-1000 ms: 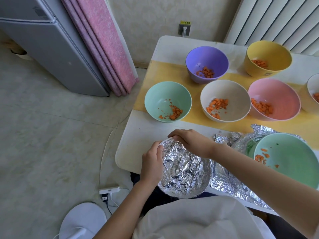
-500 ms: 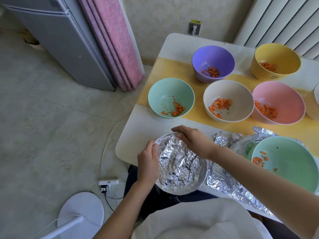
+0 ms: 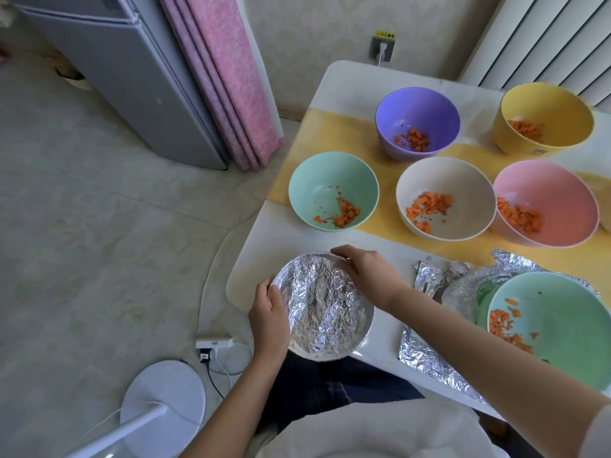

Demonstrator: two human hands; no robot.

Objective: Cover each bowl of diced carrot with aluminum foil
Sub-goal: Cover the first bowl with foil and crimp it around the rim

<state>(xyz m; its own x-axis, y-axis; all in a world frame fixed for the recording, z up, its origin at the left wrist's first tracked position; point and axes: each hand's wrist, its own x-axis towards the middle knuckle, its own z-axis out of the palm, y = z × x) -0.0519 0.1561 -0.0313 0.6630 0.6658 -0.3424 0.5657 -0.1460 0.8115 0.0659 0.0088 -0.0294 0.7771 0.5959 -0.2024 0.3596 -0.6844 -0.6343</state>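
A foil-covered bowl [image 3: 322, 307] sits at the table's near left edge, crinkled foil stretched over its top. My left hand [image 3: 268, 320] grips its left rim, fingers curled over the foil edge. On the far right rim, my right hand [image 3: 365, 276] curls round and presses the foil down. A large green bowl [image 3: 558, 322] of diced carrot rests on a loose foil sheet [image 3: 433, 355] at the right. Uncovered bowls with carrot stand beyond: mint [image 3: 325, 180], cream [image 3: 463, 180], pink [image 3: 558, 190], purple [image 3: 426, 107], yellow [image 3: 555, 107].
The white table [image 3: 291, 246] carries a yellow runner under the bowls. A folded foil piece [image 3: 429, 277] lies right of my right hand. On the floor at left are a power strip [image 3: 214, 343], a white fan base [image 3: 162, 395], a fridge and a pink folded mat.
The view has shifted slightly. My hands have crept a little around the covered bowl's rim, still pressing the foil; the bowl stays in place.
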